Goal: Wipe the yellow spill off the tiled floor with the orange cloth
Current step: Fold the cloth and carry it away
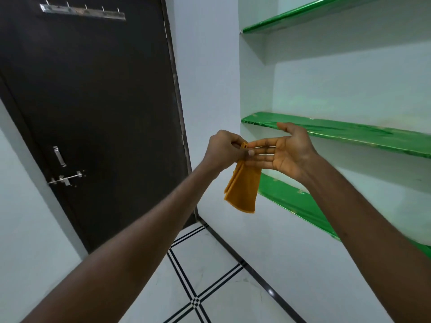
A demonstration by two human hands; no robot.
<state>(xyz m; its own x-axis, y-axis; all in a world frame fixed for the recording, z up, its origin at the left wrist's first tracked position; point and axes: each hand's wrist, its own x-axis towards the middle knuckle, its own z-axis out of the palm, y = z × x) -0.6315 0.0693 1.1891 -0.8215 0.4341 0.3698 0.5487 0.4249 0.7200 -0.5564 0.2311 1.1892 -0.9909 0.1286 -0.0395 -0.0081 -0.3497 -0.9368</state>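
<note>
Two bare arms reach forward at chest height in a small white room; the left hand [225, 149] pinches the top edge of the orange cloth [243, 191] between thumb and curled fingers, so the cloth hangs free in the air, folded into a narrow strip; the right hand [285, 151] is spread flat, palm turned toward the left, its straight fingertips touching the top of the cloth just beside the pinch and gripping nothing. The cloth is in the middle of the scene, well above the tiled floor [224, 283], which shows white tiles with black lines near and low; no yellow spill is visible on the part of the floor in view. A dark door [98, 108] stands to the left; green shelves [349, 131] are set into the wall on the right.

The cloth looks light, soft and limp, drooping under its own weight; it will likely bunch and fold easily, so a full-palm hold over a wadded or folded pad should serve better for wiping than a corner pinch.
</note>
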